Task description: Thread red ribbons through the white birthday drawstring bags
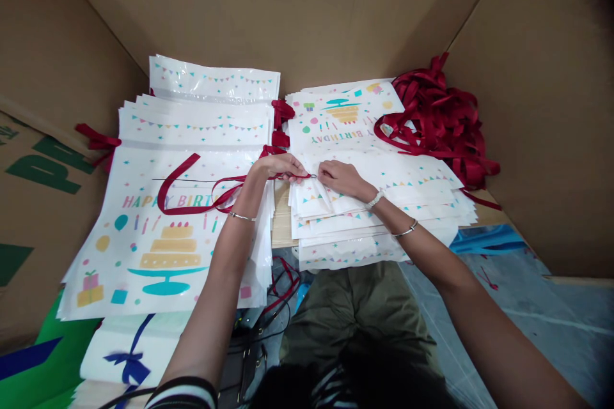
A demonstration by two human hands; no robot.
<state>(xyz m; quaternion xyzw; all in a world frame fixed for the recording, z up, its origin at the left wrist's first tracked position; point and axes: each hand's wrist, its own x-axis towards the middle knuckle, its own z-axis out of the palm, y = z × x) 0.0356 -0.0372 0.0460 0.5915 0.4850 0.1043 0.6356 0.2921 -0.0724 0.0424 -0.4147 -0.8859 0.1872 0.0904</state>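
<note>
My left hand (290,167) is closed in a pinch on a red ribbon (180,209) and a thin dark wire (192,179). The wire's small looped tip (313,176) shows just past my fingers, with red ribbon beside it. My right hand (338,177) is closed on a fold of the top white birthday-print plastic sheet (407,172), close to the loop. That sheet lies on the right-hand stack. The ribbon's loose end curls over the left-hand stack (167,281) of similar printed sheets, under my left forearm.
A tangled heap of red ribbon (441,121) lies at the back right. Tall cardboard walls (288,6) stand behind and at both sides. Red ribbon bows (98,144) stick out from the left stack. Below it are white items with a blue bow (128,361).
</note>
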